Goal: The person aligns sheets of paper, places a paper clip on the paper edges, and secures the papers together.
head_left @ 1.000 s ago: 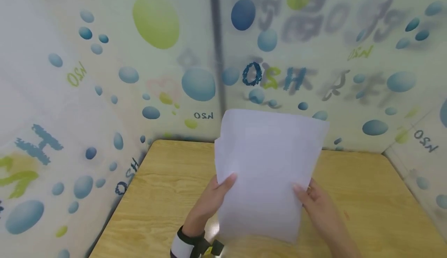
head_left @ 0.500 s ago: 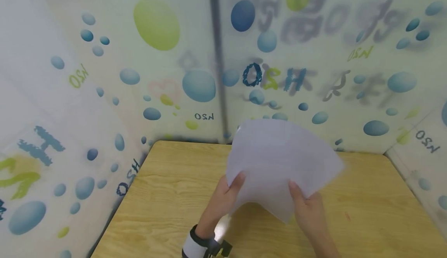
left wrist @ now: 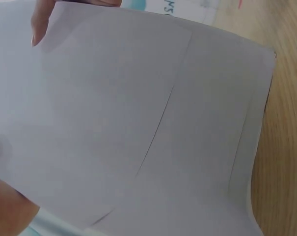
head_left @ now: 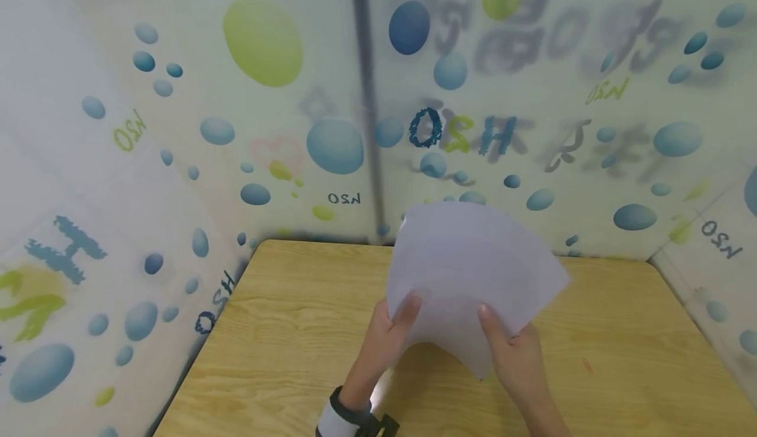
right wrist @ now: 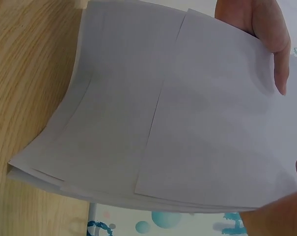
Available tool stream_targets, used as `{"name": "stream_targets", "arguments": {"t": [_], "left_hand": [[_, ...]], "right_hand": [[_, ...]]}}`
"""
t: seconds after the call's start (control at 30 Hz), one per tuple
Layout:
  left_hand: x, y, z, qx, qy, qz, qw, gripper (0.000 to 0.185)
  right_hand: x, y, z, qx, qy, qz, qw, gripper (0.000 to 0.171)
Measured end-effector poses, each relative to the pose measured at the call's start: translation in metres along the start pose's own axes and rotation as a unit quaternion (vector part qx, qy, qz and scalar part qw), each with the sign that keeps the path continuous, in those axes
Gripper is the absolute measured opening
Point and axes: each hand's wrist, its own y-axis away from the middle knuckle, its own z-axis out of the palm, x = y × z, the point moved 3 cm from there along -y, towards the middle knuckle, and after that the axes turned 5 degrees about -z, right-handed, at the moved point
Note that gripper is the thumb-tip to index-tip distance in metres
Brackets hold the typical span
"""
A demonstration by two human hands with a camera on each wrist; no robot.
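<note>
Head camera shows both hands raised over a light wooden worktop [head_left: 284, 332], holding a fanned stack of plain white paper sheets [head_left: 473, 273] between them. The left hand [head_left: 387, 342] pinches the stack at its lower left edge, thumb lying on the near face, and its grip is closed on the paper; a black-and-white wrist strap [head_left: 349, 417] sits on that forearm. The right hand [head_left: 514, 358] pinches the lower right part of the same stack, thumb on the near face, its grip likewise closed on the sheets. The stack is held clear of the worktop, tilted, with its sheets spread apart like a fan toward the upper right. Left wrist camera is almost filled by the white sheets [left wrist: 148, 123], where staggered edges of overlapping pages run as thin lines, and a fingertip [left wrist: 40, 22] shows at the top left corner. Right wrist camera shows the same staggered pages [right wrist: 177, 113] above the wood grain [right wrist: 25, 98], with the other hand's fingers [right wrist: 266, 34] over the top right edge. Behind the worktop stand pale wall panels printed with blue and green bubbles [head_left: 266, 95].
</note>
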Motion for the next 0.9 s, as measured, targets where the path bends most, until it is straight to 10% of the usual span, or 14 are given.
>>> {"name": "stream_targets", "arguments": {"t": [0.4,0.9], "left_hand": [[0.004,0.001,0.004,0.001,-0.010,-0.018,0.9998,0.020],[-0.029,0.001,0.001,0.039,-0.019,-0.039,0.9983,0.019]], "right_hand": [[0.018,0.002,0.009,0.026,0.012,0.039,0.999,0.037],[0.033,0.002,0.020,0.020,-0.014,0.045,0.999,0.036]]}}
